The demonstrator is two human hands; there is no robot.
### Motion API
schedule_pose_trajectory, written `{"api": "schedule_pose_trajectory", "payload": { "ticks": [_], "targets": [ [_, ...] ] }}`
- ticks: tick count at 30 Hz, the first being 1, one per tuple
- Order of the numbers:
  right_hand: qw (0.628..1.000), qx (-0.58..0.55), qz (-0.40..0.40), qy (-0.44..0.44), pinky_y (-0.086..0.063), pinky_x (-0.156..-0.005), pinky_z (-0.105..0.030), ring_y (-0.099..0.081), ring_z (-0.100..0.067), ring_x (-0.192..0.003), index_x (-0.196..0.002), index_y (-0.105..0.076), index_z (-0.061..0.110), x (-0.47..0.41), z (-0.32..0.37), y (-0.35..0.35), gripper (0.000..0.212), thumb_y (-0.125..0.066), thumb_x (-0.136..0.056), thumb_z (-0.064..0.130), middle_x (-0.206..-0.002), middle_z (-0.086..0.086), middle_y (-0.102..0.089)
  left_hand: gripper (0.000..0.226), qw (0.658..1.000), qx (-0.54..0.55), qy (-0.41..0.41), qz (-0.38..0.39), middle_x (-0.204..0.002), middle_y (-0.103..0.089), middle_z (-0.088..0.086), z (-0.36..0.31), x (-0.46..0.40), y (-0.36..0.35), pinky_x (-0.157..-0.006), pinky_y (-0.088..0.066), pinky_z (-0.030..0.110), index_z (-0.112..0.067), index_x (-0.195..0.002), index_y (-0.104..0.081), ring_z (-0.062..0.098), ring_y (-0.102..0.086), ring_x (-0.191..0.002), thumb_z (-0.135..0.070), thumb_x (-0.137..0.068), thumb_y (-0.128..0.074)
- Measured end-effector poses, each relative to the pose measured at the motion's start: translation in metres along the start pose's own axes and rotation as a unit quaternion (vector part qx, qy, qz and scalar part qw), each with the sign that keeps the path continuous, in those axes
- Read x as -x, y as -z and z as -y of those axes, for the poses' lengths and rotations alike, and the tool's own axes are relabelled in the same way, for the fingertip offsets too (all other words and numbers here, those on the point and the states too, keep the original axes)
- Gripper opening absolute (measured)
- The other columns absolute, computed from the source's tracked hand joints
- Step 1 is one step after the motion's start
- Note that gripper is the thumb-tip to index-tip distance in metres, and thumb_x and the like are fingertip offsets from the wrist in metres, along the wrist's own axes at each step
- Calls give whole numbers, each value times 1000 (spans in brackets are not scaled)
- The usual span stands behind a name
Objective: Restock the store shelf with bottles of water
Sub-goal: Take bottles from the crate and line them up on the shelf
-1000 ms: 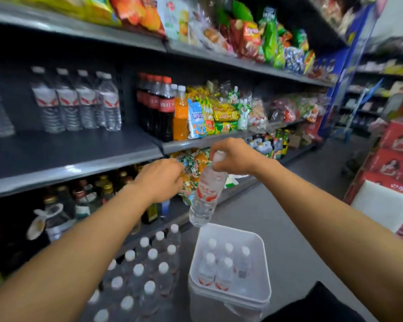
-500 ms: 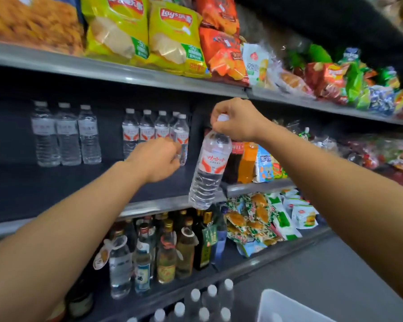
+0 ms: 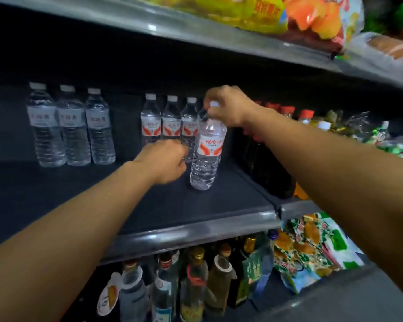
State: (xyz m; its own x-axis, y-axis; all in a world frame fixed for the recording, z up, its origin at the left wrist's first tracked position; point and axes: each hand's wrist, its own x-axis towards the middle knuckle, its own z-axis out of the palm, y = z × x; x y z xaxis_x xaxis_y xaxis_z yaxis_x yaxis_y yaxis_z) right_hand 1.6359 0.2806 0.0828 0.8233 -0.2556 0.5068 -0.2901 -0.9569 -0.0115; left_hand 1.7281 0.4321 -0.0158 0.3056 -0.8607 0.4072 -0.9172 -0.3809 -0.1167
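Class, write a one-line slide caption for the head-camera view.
Right hand grips a red-labelled water bottle by its cap on the dark shelf; left hand reaches beside it.

Dark store shelving (image 3: 196, 212), grey metal front edges catching overhead light. Back panel (image 3: 126, 66) near black, deep in shadow. Upper shelf (image 3: 219, 40) carries yellow and orange snack bags (image 3: 289, 15). Lower tier: glass bottles (image 3: 196, 280) with gold and red caps, green-and-orange packets (image 3: 312, 247) beside them. Dark soda bottles (image 3: 277, 154), red caps, in right bay. Grey ledge (image 3: 358, 296) at bottom right.
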Motion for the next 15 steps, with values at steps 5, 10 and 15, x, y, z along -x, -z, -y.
{"api": "schedule_pose_trajectory", "payload": {
  "ticks": [5, 10, 15],
  "targets": [
    [1000, -13, 13, -14, -44, -73, -31, -56, -24, -89, -102, -64, 5, -46, -19, -32, 19, -55, -87, 14, -94, -9, -60, 21, 1000, -8, 2, 15, -117, -57, 8, 20, -32, -31, -78, -46, 38, -14, -108, -57, 31, -56, -104, -21, -91, -48],
    [999, -19, 25, -19, -39, -71, -24, -57, -22, -89, -101, -66, 8, -82, -37, -59, 19, -52, -89, 12, -96, -6, -61, 6, 1000, -12, -9, 16, -114, -57, 8, 37, -54, -62, -75, -44, 35, -16, -92, -49, 30, -56, -101, -20, -90, -46],
    [998, -13, 50, -24, -48, -83, -35, -57, -24, -94, -104, -65, 8, -105, -48, -69, 21, -48, -93, 14, -104, -8, -61, 23, 999, -17, -10, 30, -119, -55, 6, 46, -67, -85, -81, -46, 38, -13, -109, -57, 30, -56, -106, -21, -91, -45]
  ]
}}
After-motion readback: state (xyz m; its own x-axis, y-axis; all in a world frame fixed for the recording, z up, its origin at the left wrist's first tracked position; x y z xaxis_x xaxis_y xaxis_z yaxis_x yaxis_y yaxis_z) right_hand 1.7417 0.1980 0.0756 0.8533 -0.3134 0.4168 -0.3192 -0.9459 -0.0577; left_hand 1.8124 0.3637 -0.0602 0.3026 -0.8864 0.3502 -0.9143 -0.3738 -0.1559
